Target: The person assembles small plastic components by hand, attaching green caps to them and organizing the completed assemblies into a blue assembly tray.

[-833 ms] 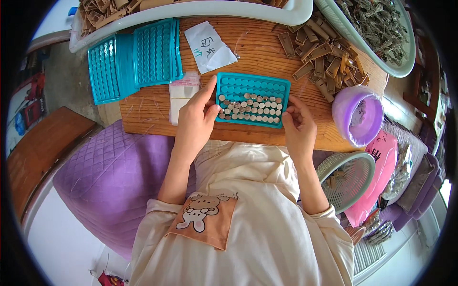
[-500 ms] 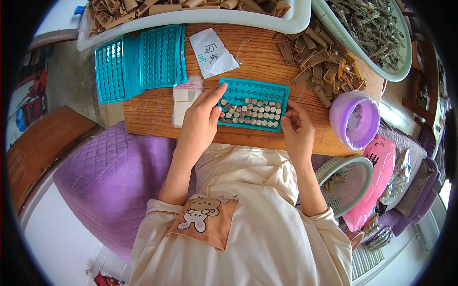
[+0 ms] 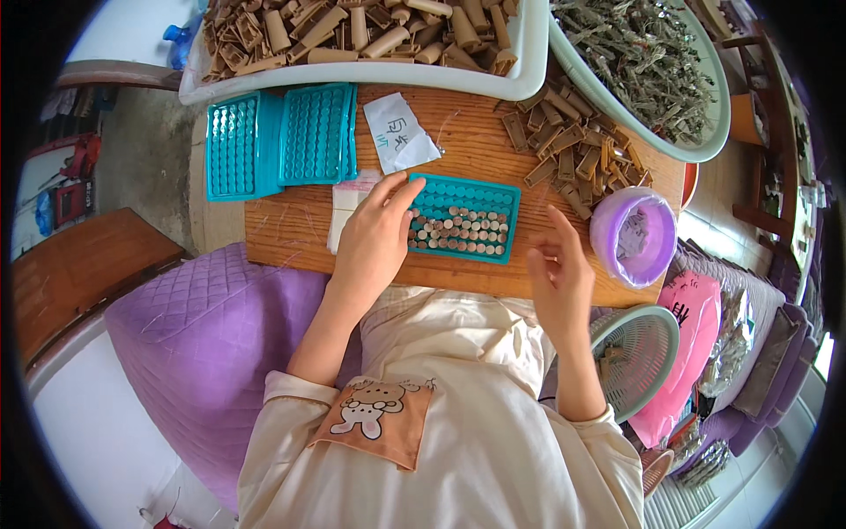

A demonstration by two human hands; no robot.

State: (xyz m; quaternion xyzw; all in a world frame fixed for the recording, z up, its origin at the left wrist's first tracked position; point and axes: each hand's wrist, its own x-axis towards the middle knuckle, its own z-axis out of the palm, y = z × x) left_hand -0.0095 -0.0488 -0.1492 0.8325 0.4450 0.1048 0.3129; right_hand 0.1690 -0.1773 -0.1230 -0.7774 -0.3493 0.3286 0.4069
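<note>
A teal plastic tray with rows of round pockets lies on the wooden table in front of me. Small round silvery button cells fill much of its nearer rows, while the far rows of pockets show bare teal. My left hand grips the tray's left end, index finger on the far corner and thumb near the cells. To the right of the tray, apart from it, my right hand hovers with fingers spread and nothing in them.
A white tub of brown plastic casings stands at the back. Loose casings lie before a pale basin of metal parts. Stacked teal trays, a paper slip and a purple lined bucket surround the work area.
My right hand has let go of the tray's right end and moved away to the right, its fingers opening. My left hand stays on the tray. The whole view has shifted slightly.
</note>
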